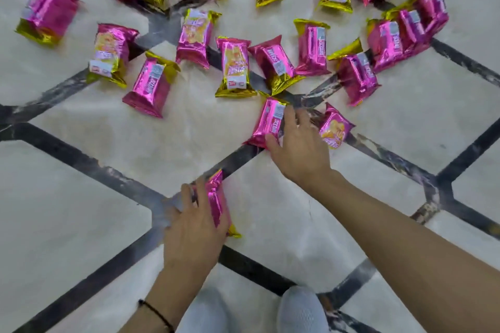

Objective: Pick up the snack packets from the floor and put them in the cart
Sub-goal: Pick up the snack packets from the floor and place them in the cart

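The floor (81, 197), pale stone crossed by dark inlaid bands, fills the whole frame, and the cart is nowhere in view. Across the upper half lies the scatter of packets (235, 67), pink and gold foil, some twenty or more, crowded and overlapping at the upper right, looser toward the upper left where one lies alone. So by my reading the task is at an early stage: almost everything is on the ground and nothing visible has reached the cart. The lower half of the frame is bare floor, giving both arms open room to draw back; the knees (300, 311) show at the bottom edge. The right hand (297, 149), at centre right, is closed loosely around the near packet (270, 123), thumb at its lower end and fingers along its far side; whether it has left the floor I cannot tell. An orange-faced packet (335, 130) lies just beside that hand, so a careless lift might drag it. The left hand (194, 222), lower centre, with a dark band (157, 313) at the wrist, grips a packet on edge (217, 205), fingers wrapped over it.
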The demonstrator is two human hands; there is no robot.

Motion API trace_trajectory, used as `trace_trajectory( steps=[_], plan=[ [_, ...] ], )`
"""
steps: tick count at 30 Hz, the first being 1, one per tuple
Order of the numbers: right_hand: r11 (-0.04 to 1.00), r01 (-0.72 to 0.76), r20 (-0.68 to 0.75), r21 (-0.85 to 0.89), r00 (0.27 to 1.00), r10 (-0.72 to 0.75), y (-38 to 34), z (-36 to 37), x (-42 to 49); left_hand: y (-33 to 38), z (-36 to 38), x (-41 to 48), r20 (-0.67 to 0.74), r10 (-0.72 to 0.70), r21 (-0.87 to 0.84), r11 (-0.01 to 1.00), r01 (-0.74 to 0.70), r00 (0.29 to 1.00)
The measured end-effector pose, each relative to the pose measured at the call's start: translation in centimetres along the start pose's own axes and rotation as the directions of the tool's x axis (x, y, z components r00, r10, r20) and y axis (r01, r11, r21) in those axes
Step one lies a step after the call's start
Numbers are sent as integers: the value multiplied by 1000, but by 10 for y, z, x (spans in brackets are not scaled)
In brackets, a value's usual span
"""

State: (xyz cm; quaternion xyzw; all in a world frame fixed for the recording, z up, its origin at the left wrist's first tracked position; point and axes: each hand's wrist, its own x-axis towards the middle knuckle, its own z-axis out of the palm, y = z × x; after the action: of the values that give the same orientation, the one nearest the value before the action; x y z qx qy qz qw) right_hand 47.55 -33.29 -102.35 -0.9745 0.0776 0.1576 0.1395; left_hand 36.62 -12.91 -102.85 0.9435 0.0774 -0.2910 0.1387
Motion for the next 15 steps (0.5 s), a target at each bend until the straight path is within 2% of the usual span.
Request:
trace_trajectory(
  steps=[3,5,7,8,11,15],
  plan=[
    [1000,-14,-89,-10,996,13,0,23,28,-11,29,5,152,134,84,985,-148,979],
    [999,-15,-116,-29,993,11,-4,35,42,-16,43,8,130,198,133,968,-215,971],
    [997,-27,-106,-74,994,19,-9,45,52,-12,47,15,2,77,-37,996,-77,997],
    [996,-37,-100,-82,995,29,-12,47,55,-9,46,17,-50,7,-69,998,-10,999],
    [997,-57,-107,-55,993,50,-17,54,59,-4,46,18,-145,56,-39,997,-63,988],
    [1000,-16,-96,-21,995,14,-17,50,49,-4,37,19,-114,22,-79,996,-31,993]
  ],
)
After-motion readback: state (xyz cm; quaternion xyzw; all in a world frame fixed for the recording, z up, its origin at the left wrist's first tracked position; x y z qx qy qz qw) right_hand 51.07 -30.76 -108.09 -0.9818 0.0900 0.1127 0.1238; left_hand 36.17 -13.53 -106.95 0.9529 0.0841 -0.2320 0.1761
